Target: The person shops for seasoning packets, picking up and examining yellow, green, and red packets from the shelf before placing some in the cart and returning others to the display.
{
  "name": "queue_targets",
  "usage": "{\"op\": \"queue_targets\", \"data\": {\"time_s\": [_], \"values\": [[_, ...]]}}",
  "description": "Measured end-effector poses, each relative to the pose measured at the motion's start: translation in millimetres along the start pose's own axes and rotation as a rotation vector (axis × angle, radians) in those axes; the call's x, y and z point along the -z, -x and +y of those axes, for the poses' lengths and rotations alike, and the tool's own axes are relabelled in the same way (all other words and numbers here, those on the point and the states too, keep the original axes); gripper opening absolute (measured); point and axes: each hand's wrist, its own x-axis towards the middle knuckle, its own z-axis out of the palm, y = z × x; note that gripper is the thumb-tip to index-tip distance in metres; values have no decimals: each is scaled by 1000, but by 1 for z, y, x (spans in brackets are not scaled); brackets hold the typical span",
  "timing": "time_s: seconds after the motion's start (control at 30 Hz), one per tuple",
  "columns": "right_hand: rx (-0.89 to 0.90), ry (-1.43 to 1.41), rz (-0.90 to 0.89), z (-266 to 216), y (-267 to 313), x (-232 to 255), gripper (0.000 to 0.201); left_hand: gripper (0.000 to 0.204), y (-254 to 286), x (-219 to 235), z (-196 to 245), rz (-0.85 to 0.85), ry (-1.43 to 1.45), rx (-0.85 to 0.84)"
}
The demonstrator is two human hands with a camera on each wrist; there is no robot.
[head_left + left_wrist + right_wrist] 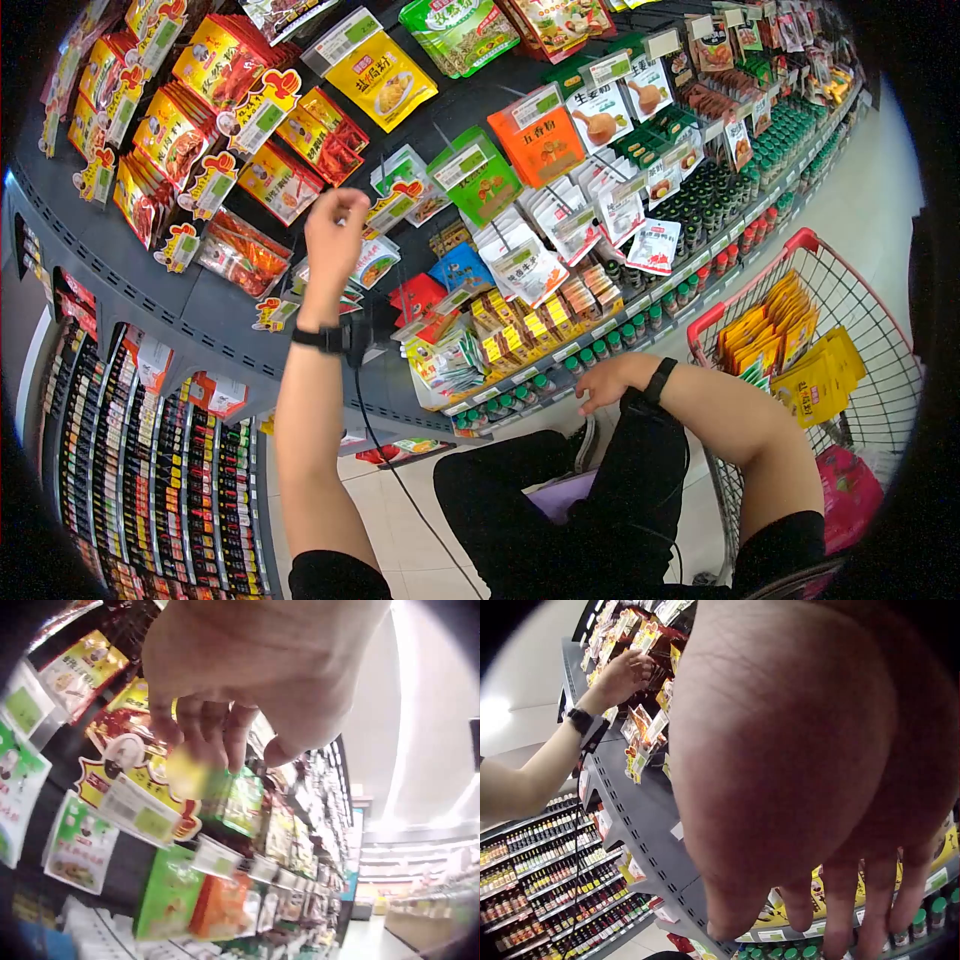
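My left hand (335, 240) is raised before the shelf display, its fingers loosely bent and no packet seen in them. Closest to it hang red-and-yellow seasoning packets (283, 182) and a yellow-edged price tag (397, 203). In the left wrist view the fingers (236, 739) hang in front of a packet with red-brown contents (124, 731), beside a blurred yellow patch. Lower down, my right hand (612, 380) hangs relaxed by the bottom shelf's edge. The right wrist view shows its fingers (840, 907) extended over green-capped jars (780, 952).
A red-rimmed shopping cart (803, 240) stands at the right, with orange-yellow packets (770, 325) and yellow packets (820, 375) inside. Green (480, 185) and orange packets (540, 140) hang further along. A shelf of bottles (155, 470) is at lower left. A black cable (385, 460) runs from the left wrist.
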Motion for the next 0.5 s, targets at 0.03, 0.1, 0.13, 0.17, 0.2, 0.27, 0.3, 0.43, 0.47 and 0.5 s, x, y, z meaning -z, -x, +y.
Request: {"op": "queue_targets", "data": {"time_s": [0.03,0.1,0.13,0.17,0.2,0.27,0.3,0.43,0.47,0.5], "values": [[4,3,10,0,-1,-1,73,18,19,0,7,-21,50,-68],[10,18,25,4,-3,-4,73,17,64,14,57,-89,5,-124],[8,20,6,7,-7,-6,75,17,79,27,75,-142,-31,-151],[6,26,-16,10,-11,-6,76,17,91,41,89,-192,-67,-176],[3,37,-41,12,-11,-6,78,16,100,55,99,-198,-69,-185],[-16,8,-16,11,-5,-6,76,22,111,93,113,-207,-92,-169],[-28,-9,-5,9,1,-7,75,25,115,114,119,-213,-100,-160],[108,-295,102,5,22,7,61,28,124,214,137,-79,-181,-187],[105,-300,172,-9,39,22,55,27,126,241,142,-61,-221,-183],[140,-235,231,-26,58,43,53,29,130,264,150,-5,-233,-165]]}}
